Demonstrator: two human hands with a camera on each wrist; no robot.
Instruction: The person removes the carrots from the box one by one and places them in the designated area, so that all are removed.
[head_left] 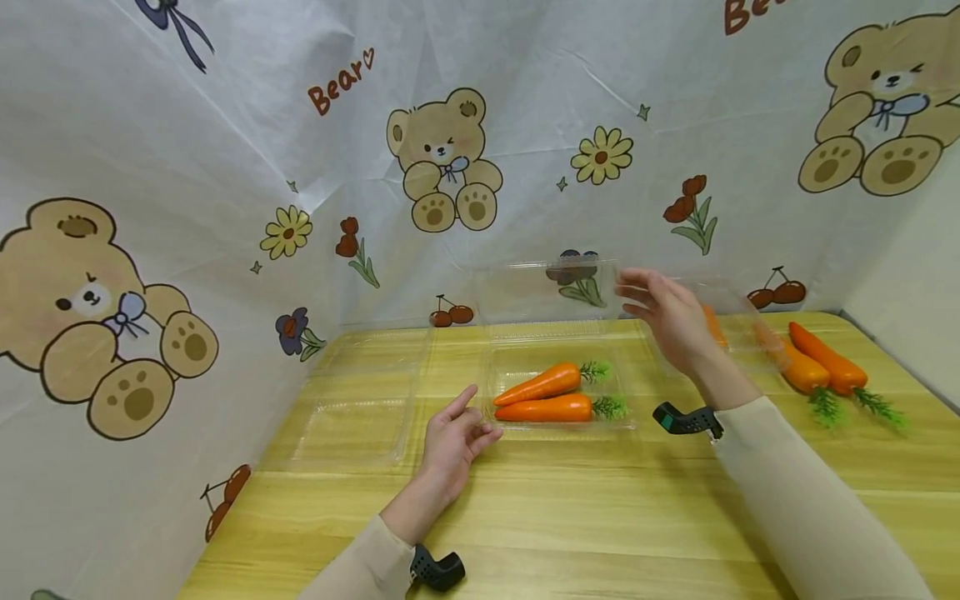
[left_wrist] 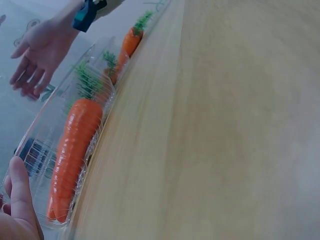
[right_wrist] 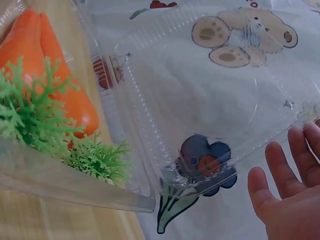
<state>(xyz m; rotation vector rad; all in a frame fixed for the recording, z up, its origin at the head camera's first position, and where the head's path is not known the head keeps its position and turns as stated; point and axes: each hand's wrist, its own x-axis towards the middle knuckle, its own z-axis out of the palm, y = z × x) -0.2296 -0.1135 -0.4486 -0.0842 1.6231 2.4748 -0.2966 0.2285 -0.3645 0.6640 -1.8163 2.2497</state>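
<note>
A clear plastic clamshell box [head_left: 555,427] stands in the middle of the table with its lid [head_left: 525,292] raised. Inside it lie two orange carrots [head_left: 546,407] with green tops, also large in the left wrist view. My left hand [head_left: 453,446] is at the box's front left corner, fingers mostly extended; whether it presses the rim is hard to see. Beside the raised lid's right edge is my right hand [head_left: 667,312], its fingers loosely bent and nothing held. In the right wrist view, the fingertips [right_wrist: 275,150] are close to the lid's edge.
Another clear box [head_left: 352,425] sits at the left with its lid up. At the right, partly behind my right forearm, is a third clear box [head_left: 738,308] with orange inside. More carrots [head_left: 825,358] lie at the right. A bear-printed cloth [head_left: 525,67] hangs behind the table.
</note>
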